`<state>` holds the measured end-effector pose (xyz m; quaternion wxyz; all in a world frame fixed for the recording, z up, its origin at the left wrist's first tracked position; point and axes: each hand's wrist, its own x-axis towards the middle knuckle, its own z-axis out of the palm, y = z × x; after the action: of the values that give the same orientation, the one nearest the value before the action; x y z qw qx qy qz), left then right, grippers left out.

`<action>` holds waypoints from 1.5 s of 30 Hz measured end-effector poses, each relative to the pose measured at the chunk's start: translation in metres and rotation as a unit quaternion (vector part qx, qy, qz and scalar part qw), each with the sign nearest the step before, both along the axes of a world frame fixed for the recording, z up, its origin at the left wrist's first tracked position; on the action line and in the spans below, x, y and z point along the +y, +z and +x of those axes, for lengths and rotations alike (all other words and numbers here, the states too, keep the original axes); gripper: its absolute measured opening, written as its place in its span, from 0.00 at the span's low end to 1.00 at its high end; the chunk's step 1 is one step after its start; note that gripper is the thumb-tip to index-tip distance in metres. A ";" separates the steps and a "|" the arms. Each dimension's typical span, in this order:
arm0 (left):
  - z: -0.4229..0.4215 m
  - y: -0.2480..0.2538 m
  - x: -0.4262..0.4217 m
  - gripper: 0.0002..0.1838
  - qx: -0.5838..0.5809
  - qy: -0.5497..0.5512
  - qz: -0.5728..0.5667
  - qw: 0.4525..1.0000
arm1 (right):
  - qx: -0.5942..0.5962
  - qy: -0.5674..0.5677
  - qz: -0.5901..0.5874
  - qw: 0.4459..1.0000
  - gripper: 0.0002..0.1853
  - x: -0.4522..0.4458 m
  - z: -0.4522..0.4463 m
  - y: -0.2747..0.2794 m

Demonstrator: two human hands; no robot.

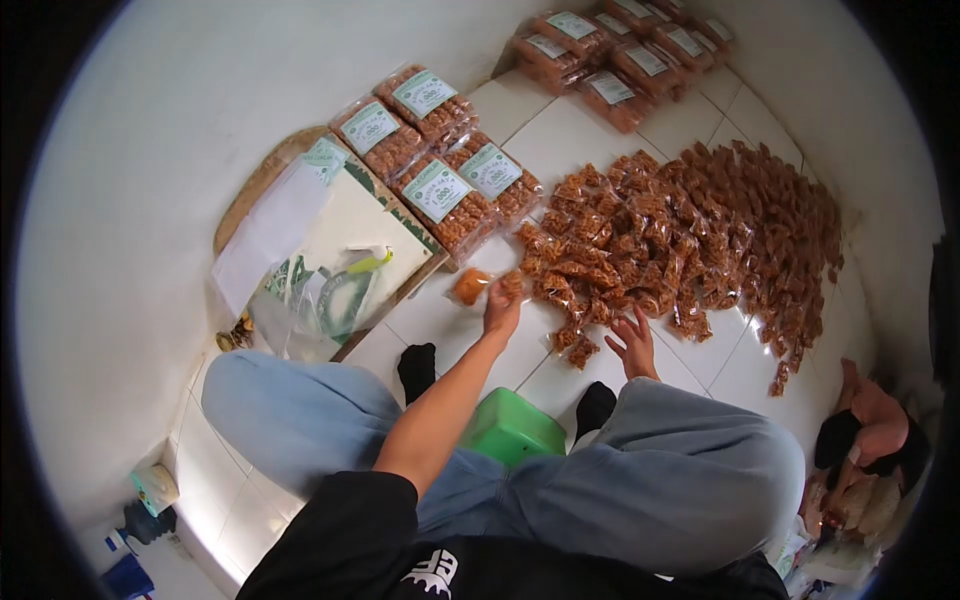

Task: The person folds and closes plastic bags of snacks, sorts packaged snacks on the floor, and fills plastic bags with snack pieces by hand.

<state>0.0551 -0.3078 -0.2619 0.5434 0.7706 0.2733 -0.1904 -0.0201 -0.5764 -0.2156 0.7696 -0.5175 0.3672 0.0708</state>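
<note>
My left hand [503,308] pinches a small clear packet of orange-brown snacks [511,286] at the near left side of a large pile of similar packets [640,240]. Beside that hand, on its left, is another small packet [470,287] with a rounder orange content. My right hand [635,345] is at the pile's near edge, its fingers spread, with nothing seen in it. A few loose packets [580,350] lie on the white tiles between the two hands.
Large labelled packs [437,190] stand beside a low wooden board [395,215] with plastic bags and a green-yellow tool [372,260]. More packs [610,87] are stacked by the wall. A green stool [515,425] sits between my legs. Another person's limb [880,420] shows at right.
</note>
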 end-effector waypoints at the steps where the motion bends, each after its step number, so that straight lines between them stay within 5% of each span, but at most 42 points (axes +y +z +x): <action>1: -0.003 0.002 -0.001 0.42 0.001 -0.024 -0.123 0.992 | -0.001 0.004 -0.001 1.000 0.35 -0.002 -0.002 -0.002; 5: -0.021 0.018 0.003 0.35 -0.044 -0.018 -0.211 0.976 | -0.028 0.124 -0.217 0.968 0.26 -0.001 -0.019 -0.029; 7: -0.027 0.007 0.016 0.30 -0.047 -0.101 -0.180 0.977 | -0.164 0.320 -0.507 0.783 0.27 0.010 -0.034 -0.024; 9: -0.033 0.022 0.024 0.28 -0.032 -0.089 -0.186 0.978 | -0.227 0.344 -0.522 0.747 0.30 0.031 -0.040 -0.005; 11: -0.036 0.025 0.032 0.27 -0.015 -0.078 -0.192 0.978 | -0.223 0.497 -0.524 0.655 0.30 0.052 -0.046 0.035; 13: -0.041 0.009 0.040 0.27 -0.007 -0.123 -0.148 0.981 | -0.277 0.518 -0.526 0.615 0.32 0.043 -0.041 0.002; 14: -0.046 0.012 0.043 0.27 -0.010 -0.114 -0.147 0.982 | -0.265 0.509 -0.535 0.620 0.32 0.038 -0.034 -0.006; 16: -0.052 0.026 0.050 0.28 -0.078 -0.223 0.114 0.965 | -0.244 0.490 -0.555 0.626 0.32 0.033 -0.014 -0.014; 17: -0.051 0.034 0.055 0.28 -0.081 -0.215 0.114 0.967 | -0.232 0.479 -0.567 0.629 0.32 0.032 -0.005 -0.018; 19: -0.054 0.057 0.064 0.29 -0.094 -0.328 0.270 0.900 | -0.218 0.472 -0.579 0.628 0.32 0.031 0.002 -0.028; 21: -0.039 0.057 0.073 0.35 -0.045 -0.371 0.262 0.890 | -0.277 0.361 -0.594 0.664 0.29 0.028 0.011 -0.040; 23: -0.033 0.049 0.082 0.42 -0.100 -0.461 0.372 0.799 | -0.281 0.311 -0.603 0.678 0.25 0.026 0.012 -0.051; 27: -0.022 0.053 0.105 0.41 -0.045 -0.492 0.404 0.770 | -0.218 0.296 -0.578 0.728 0.24 0.022 0.021 -0.021; 36: -0.037 0.032 0.140 0.37 -0.001 -0.354 0.455 0.817 | -0.158 0.313 -0.520 0.779 0.24 0.031 0.078 0.048; 42: -0.049 0.057 0.141 0.36 -0.012 -0.300 0.386 0.872 | -0.157 0.352 -0.480 0.788 0.24 0.044 0.133 0.068; 45: -0.043 0.080 0.130 0.26 0.025 -0.323 0.273 0.906 | -0.160 0.375 -0.455 0.792 0.24 0.055 0.160 0.074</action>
<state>0.0116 -0.1778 -0.1814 0.2137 0.9299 0.0640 -0.2924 0.1404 -0.5214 -0.1418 0.4062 -0.9089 0.0062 0.0947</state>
